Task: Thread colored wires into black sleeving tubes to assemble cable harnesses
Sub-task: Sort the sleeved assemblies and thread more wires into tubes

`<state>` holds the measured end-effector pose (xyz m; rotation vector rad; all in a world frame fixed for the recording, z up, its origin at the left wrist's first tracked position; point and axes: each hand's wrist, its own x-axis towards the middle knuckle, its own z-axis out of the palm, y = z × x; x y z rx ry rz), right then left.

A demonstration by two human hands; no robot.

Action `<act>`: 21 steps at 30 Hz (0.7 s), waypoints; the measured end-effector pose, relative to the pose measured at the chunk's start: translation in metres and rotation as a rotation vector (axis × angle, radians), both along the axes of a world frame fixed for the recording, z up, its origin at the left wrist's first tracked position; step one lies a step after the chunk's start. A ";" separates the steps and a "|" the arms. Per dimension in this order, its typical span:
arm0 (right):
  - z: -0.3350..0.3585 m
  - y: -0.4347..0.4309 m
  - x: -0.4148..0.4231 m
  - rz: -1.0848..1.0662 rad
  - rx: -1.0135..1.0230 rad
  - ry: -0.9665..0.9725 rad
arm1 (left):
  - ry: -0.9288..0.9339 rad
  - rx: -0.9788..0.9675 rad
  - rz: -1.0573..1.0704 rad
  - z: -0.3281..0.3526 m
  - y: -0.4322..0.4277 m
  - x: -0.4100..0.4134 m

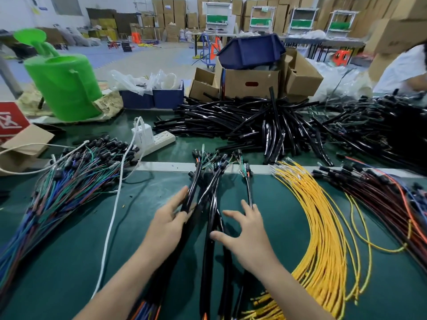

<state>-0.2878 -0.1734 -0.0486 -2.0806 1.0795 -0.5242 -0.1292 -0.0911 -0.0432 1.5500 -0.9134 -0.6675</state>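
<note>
Black sleeved harnesses (213, 204) run lengthwise away from you, between your flat left hand (169, 219) and splayed, empty right hand (248, 236).

Both forearms forward; left hand (171, 218) straight-fingered, right hand (247, 234) with fingers (232, 214) spread, slightly curved.

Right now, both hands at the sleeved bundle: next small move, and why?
Probably close the right hand round the sleeved harnesses to gather them: its fingers are spread above them holding nothing, while the left hand rests against their left side.
</note>
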 end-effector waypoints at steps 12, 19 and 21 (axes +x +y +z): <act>-0.019 0.013 0.001 0.019 -0.171 -0.129 | -0.124 0.111 0.047 0.003 0.013 -0.004; -0.018 0.007 -0.002 -0.004 -0.162 -0.110 | -0.524 0.239 0.033 -0.001 0.016 0.001; -0.017 0.006 -0.005 0.000 -0.150 -0.116 | -0.744 0.340 -0.018 -0.013 0.021 0.002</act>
